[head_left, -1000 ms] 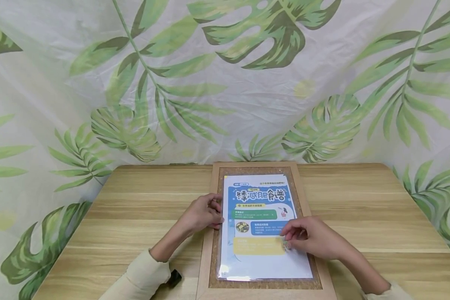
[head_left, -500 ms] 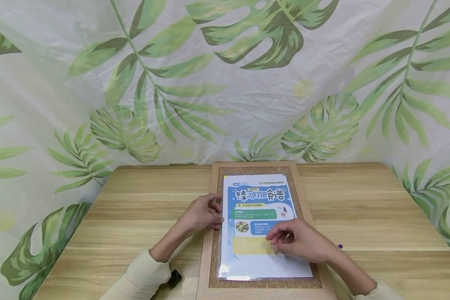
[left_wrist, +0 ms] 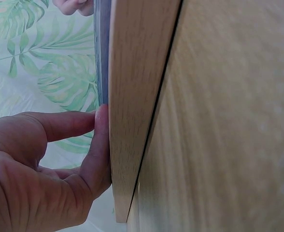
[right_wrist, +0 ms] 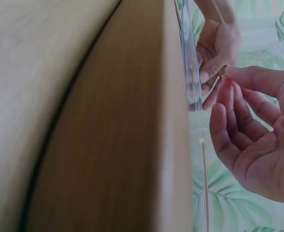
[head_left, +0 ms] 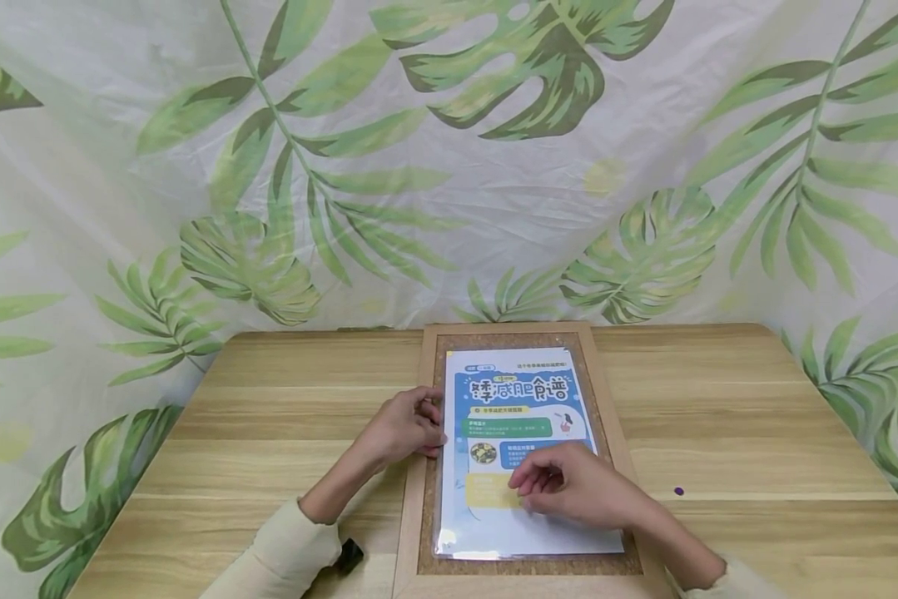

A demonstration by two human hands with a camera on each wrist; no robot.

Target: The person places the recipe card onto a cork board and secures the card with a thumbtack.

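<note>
A laminated poster sheet [head_left: 527, 528] lies on a wood-framed cork board [head_left: 606, 568]. At its left edge my left hand [head_left: 404, 427] rests over the frame; in the left wrist view this hand [left_wrist: 50, 169] pinches the sheet's edge between thumb and finger. My right hand [head_left: 579, 485] hovers above the lower part of the poster, over its yellow block. The right wrist view shows this hand [right_wrist: 262, 130] holding a tiny thin metal piece [right_wrist: 224, 75], like a pin, between thumb and fingertip, with the other fingers curled.
The board lies on a wooden table [head_left: 284, 416]. Right of the board is a small purple item [head_left: 678, 491]. A black object [head_left: 349, 556] sits by the left sleeve. Leaf-printed cloth [head_left: 449, 191] hangs behind the table.
My right hand has moved left across the poster from its right edge, uncovering the small purple item on the table. My left hand has stayed in place.
</note>
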